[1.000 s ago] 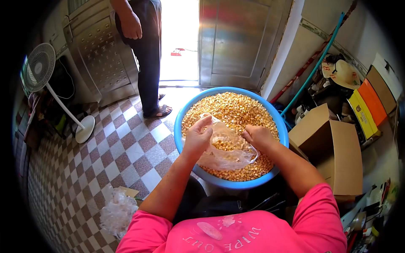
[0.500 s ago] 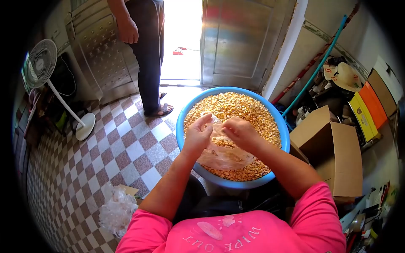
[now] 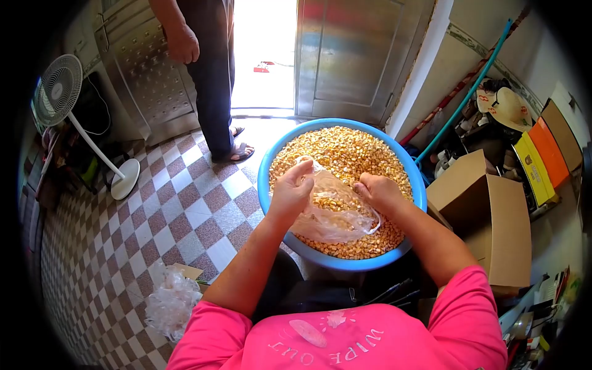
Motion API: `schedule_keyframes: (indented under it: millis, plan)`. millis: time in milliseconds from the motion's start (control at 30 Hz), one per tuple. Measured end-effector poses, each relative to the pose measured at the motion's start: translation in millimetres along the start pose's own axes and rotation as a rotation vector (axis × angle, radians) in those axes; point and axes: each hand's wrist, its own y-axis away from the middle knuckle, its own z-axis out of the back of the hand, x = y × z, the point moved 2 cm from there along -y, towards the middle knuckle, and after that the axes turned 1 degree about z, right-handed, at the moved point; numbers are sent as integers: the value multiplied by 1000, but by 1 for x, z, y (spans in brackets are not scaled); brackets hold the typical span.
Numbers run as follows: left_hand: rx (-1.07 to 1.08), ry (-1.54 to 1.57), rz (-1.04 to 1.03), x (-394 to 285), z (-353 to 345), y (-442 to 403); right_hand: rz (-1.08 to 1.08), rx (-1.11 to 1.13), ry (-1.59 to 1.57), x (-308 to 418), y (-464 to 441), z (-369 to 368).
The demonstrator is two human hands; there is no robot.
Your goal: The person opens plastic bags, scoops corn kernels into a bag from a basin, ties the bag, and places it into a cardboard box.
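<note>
A large blue basin (image 3: 264, 179) full of yellow corn kernels (image 3: 345, 145) stands in front of me. Over the kernels lies a clear plastic bag (image 3: 330, 225), its film spread between my hands. My left hand (image 3: 292, 192), at the left side of the basin, has its thumb and fingers closed on the bag's edge. On the other side, my right hand (image 3: 381, 193) is closed with the fingers curled, pinching the bag's opposite edge. Kernels show through and beside the film; how many lie inside it I cannot tell.
An open cardboard box (image 3: 509, 228) stands right of the basin. A pile of clear plastic bags (image 3: 172, 302) lies at lower left. Another person (image 3: 213, 80) stands by the open doorway, near a white fan (image 3: 58, 89). A teal pole (image 3: 472, 86) leans at right.
My hands have moved apart, the right one rightward and slightly down, and the bag is stretched wider between them. The other person stays in place.
</note>
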Motion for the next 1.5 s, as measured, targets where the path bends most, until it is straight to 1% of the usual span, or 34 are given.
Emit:
schedule_keyframes:
  millis: [67, 100, 200, 333, 400, 433, 500, 533, 567, 633, 667, 700, 733, 767, 833, 867, 933, 1000, 1033, 1100, 1133, 1200, 1233, 1300, 1333, 1400, 1500]
  plan:
    - [10, 7, 86, -7, -1, 4, 7, -66, -83, 7, -5, 12]
    - [8, 8, 85, -3, 0, 3, 9, -65, -83, 14, -6, 17]
    - [2, -50, -29, 8, -1, -2, 126, -24, -162, 51, -13, 21]
    - [14, -19, -35, 7, -2, -4, 223, -38, -265, 79, -20, -8]
    - [16, -15, -30, 6, 0, -4, 562, -264, -411, 90, -21, -7]
    - [18, -13, -28, 0, 0, -3, 565, -264, -412, 88, -20, -4]
    - [-14, 67, 122, -11, -1, 3, 291, -159, -413, 71, -19, 6]
    - [-12, 68, 122, -11, -1, 3, 270, -227, -362, 60, -22, 9]
    - [-18, 75, 121, -9, -2, 3, 163, -213, -400, 51, -21, 15]
    - [-20, 84, 122, -3, -3, 2, 36, -194, -330, 28, -20, 15]
    - [-21, 68, 80, -1, -4, 1, 34, -194, -328, 17, -17, 10]
    - [-22, 51, 38, 2, -3, 0, 39, -148, -244, 8, -14, 1]
    - [-22, 50, 38, 7, -2, -2, 44, -102, -161, 9, -11, -2]
    - [9, 8, -1, 10, -1, -4, 44, -101, -162, 10, -8, -4]
    - [37, -39, -34, 12, -1, -3, -63, 42, -147, 15, -2, -10]
    - [10, -7, -6, 10, -1, -1, -72, 41, -110, 15, -2, -12]
    - [-15, 23, 22, 9, -1, 0, -82, 37, -117, 21, 0, -4]
    - [-12, -29, 4, 8, 0, 0, -92, 33, -120, 20, -3, 3]
    - [-11, -46, -3, 4, 0, 1, -70, -8, -129, 17, -6, 7]
    - [-1, 30, 132, -5, -1, 5, -44, -50, -136, 18, -12, 13]
    - [-3, 32, 131, -5, -1, 5, 2, -38, -167, 26, -15, 17]
    - [11, 22, 115, -5, -1, 5, 91, -6, -172, 49, -17, 21]
    - [12, 24, 113, -3, -1, 4, 90, -8, -169, 58, -18, 17]
    - [-5, -5, 33, 2, -1, 1, 186, 3, -219, 75, -18, 7]
    - [-5, -5, 32, 5, -1, -1, 187, 2, -218, 78, -20, 3]
    - [-6, -7, -12, 9, 0, -4, 342, -98, -367, 84, -23, -4]
    - [13, -27, -33, 12, 1, -6, 328, -159, -384, 75, -24, 0]
